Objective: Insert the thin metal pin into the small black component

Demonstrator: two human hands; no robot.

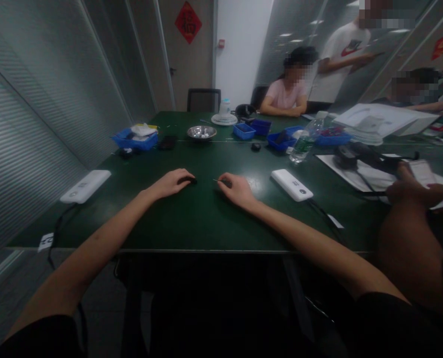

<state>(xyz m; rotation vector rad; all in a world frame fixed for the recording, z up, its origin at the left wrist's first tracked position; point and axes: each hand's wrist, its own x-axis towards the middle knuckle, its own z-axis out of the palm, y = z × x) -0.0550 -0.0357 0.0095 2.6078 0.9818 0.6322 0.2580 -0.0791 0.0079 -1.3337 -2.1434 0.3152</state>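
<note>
Over the green table (191,228), my left hand (172,182) is closed around a small black object (193,180), whose dark end shows at the fingertips. My right hand (236,189) is closed on a small dark object (226,183) with a thin metal tip pointing left. A gap of bare green surface separates the two hands. What exactly each object is cannot be made out. A white power bank (292,185) lies right of my right hand, and another white device (86,186) lies far left, each with a black cable.
Blue trays (141,141), a metal bowl (202,133), a small black item (256,146) and a water bottle (304,144) stand farther back. At the right, another person's hands (407,186) hold a pale object. More people are behind the table.
</note>
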